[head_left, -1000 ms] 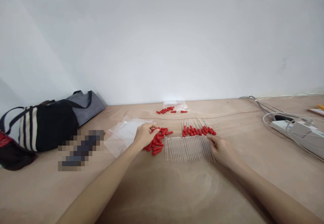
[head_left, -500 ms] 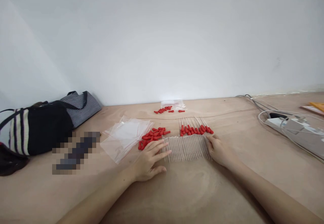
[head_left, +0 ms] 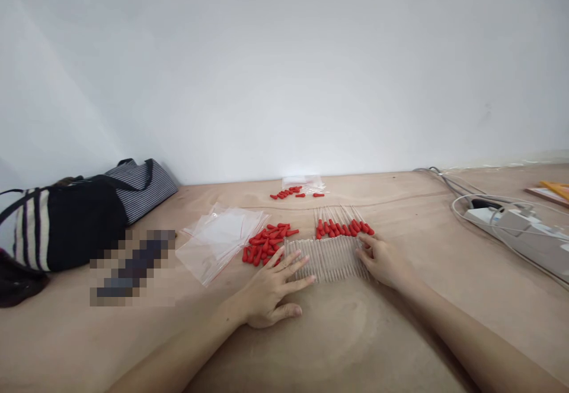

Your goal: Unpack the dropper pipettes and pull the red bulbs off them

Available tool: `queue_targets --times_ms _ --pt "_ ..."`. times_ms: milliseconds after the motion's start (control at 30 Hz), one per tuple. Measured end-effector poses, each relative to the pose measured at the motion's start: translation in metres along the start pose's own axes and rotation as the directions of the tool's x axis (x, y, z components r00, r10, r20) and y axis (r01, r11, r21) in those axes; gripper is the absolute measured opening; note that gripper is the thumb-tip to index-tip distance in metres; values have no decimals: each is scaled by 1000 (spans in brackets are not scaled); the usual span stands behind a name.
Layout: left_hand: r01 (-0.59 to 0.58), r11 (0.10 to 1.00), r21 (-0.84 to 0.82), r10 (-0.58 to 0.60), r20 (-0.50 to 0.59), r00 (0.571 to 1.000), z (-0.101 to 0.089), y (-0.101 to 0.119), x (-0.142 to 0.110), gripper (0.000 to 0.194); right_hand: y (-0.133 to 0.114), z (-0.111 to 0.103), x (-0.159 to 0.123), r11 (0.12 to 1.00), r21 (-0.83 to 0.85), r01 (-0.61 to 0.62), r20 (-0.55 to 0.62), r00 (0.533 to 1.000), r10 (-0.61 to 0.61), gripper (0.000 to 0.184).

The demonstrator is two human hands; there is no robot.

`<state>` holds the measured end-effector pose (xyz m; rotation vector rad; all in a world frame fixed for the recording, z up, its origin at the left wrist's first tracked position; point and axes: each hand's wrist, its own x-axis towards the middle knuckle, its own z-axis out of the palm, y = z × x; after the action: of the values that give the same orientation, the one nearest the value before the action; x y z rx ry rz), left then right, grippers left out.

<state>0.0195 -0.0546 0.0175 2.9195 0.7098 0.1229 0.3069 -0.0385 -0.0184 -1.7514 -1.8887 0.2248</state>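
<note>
Several thin, clear glass dropper tubes (head_left: pixel 326 261) lie side by side in a row on the table. My left hand (head_left: pixel 271 295) is open over the row's left end, fingers spread and fingertips touching the tubes. At the right end, my right hand (head_left: pixel 386 262) is bent, with thumb and index fingertips apart against the outermost tubes; its other fingers are partly hidden. Just behind the row lie droppers with red rubber bulbs (head_left: pixel 344 228), their thin tips pointing to the wall. Loose red rubber bulbs (head_left: pixel 267 242) are heaped beside my left fingers.
Clear zip bags (head_left: pixel 220 242) lie fanned out on the left. More red bulbs (head_left: pixel 287 192) and a small plastic bag (head_left: pixel 302 182) are by the wall. A black striped bag (head_left: pixel 84 224) stands far left; a power strip (head_left: pixel 520 233) with cables is at the right.
My left hand has slid right and slightly nearer, further over the tubes, uncovering more loose red bulbs. My right fingertips have shifted slightly left onto the row's edge.
</note>
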Motion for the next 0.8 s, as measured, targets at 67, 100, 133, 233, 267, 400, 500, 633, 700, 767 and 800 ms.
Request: queue_targets --times_ms 67,100,133,233,267,400,500,633,700,767,800 --pt "-8 1000 12 8 5 1000 0 1 0 54 5 2 3 1000 12 1 -22 1000 -1 27" --pt "-12 1000 15 12 5 1000 -1 1 0 53 8 3 5 1000 24 11 -36 999 -10 27" --pt "-15 1000 18 15 3 1000 -1 1 0 53 10 4 6 999 37 25 -50 999 -23 27" --pt "-19 1000 23 19 -17 1000 -2 2 0 53 15 8 11 996 67 60 -79 995 -55 26" --pt "-21 1000 21 22 -30 999 -2 2 0 53 16 8 13 996 70 59 -86 995 -53 26" --pt "-32 999 8 32 -85 996 -1 2 -1 53 23 4 23 999 49 11 -147 989 -3 25" --pt "-21 1000 16 23 -85 996 -2 3 -2 52 34 -1 31 996 -1 -94 -226 970 91 28" --pt "-11 1000 21 12 -78 997 -2 3 -2 52 47 -2 38 984 -43 -172 -230 960 158 31" --pt "-8 1000 22 10 -79 997 -1 3 -2 52 49 0 39 986 -45 -160 -193 970 149 28" --pt "-3 1000 24 5 -75 997 -1 3 -2 52 49 2 39 987 -40 -156 -170 974 147 26" --pt "1 1000 27 1 -67 998 -1 3 -2 52 48 4 39 986 -36 -164 -166 974 156 25"
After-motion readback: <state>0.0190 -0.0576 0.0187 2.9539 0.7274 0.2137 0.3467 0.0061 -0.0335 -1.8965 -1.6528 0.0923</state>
